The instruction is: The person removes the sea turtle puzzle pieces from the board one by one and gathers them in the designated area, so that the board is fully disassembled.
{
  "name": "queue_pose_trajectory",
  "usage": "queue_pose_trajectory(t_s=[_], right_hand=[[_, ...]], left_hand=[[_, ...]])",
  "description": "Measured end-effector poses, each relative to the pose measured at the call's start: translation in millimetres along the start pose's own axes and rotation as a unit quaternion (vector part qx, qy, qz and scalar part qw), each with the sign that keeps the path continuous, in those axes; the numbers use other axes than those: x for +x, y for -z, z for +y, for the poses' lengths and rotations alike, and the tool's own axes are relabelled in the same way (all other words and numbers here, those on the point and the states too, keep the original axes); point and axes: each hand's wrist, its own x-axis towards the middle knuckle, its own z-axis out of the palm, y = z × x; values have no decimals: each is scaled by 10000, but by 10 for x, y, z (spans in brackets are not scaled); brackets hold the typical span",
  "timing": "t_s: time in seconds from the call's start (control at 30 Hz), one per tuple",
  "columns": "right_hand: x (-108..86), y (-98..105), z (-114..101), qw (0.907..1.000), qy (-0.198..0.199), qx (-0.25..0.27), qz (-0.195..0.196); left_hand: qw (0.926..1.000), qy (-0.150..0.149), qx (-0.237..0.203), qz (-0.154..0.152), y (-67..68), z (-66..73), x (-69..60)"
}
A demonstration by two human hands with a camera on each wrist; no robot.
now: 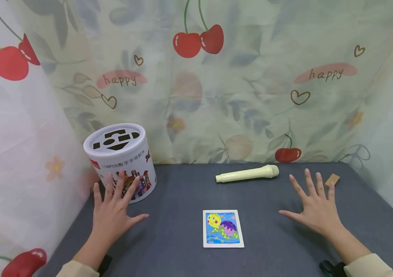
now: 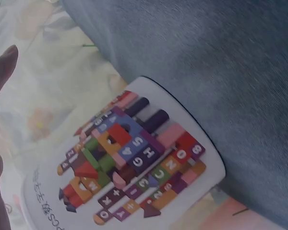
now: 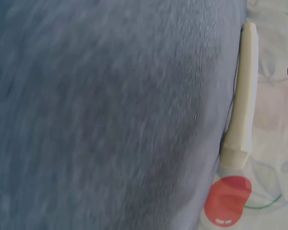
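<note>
My left hand (image 1: 113, 213) is spread wide in front of a white round bucket (image 1: 121, 159) with shape-cut holes in its lid; it holds nothing. The bucket's printed side (image 2: 134, 158) fills much of the left wrist view; whether the fingers touch it I cannot tell. On the right, my right hand (image 1: 317, 209) also has its fingers spread and is bare of any object. A cream toy microphone (image 1: 247, 174) lies at the back, left of that hand's fingertips. Between the hands lies a square picture puzzle (image 1: 223, 229) of a yellow and purple turtle in a white frame.
A small tan block (image 1: 332, 179) lies just beyond the right hand's fingers. The dark grey table (image 1: 182, 192) runs back to a patterned curtain (image 1: 196, 96) with cherries, and similar cloth hangs at both sides.
</note>
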Motion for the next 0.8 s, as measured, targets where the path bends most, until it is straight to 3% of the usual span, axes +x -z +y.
queue_pose_trajectory(t_s=[0.27, 0.67, 0.8], right_hand=[[51, -65, -165, 9996, 213, 157, 90], [143, -151, -401, 9989, 346, 299, 58], [197, -182, -480, 9984, 389, 404, 98]], left_hand=[[9992, -274, -219, 181, -37, 132, 64], [9988, -435, -230, -39, -89, 269, 153], [9986, -416, -126, -304, -116, 332, 189]])
